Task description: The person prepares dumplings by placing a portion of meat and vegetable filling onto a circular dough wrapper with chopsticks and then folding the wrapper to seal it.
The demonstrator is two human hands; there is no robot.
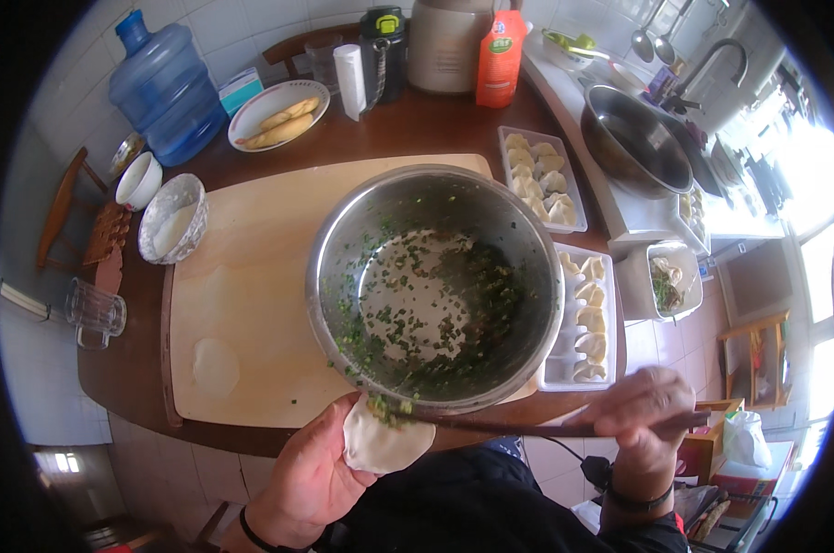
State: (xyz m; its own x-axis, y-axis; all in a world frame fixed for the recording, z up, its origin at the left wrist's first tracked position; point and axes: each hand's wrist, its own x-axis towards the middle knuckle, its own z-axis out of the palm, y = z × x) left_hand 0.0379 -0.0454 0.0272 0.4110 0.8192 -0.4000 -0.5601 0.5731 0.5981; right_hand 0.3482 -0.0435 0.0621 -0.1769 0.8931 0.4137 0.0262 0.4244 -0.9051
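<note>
My left hand [320,463] holds a round dumpling wrapper [389,442] just below the near rim of a large metal bowl [551,276]. In my right hand [641,408] is a pair of dark chopsticks [486,423], their tips at chopped green filling [389,409] on the wrapper's upper edge. More chopped green filling [486,283] lies inside the bowl, mostly towards its right side. The bowl stands on a wooden board [251,297], where another wrapper [215,367] lies flat at the lower left. Folded dumplings [590,319] sit in a white plastic tray [555,373] right of the bowl.
A second tray of dumplings [545,176] stands behind the first. At the left are a bowl of white flour [175,228], a glass mug [96,312] and a blue water jug [164,90]. A plate [240,128] holds bread sticks. A metal basin [638,142] rests on the right counter.
</note>
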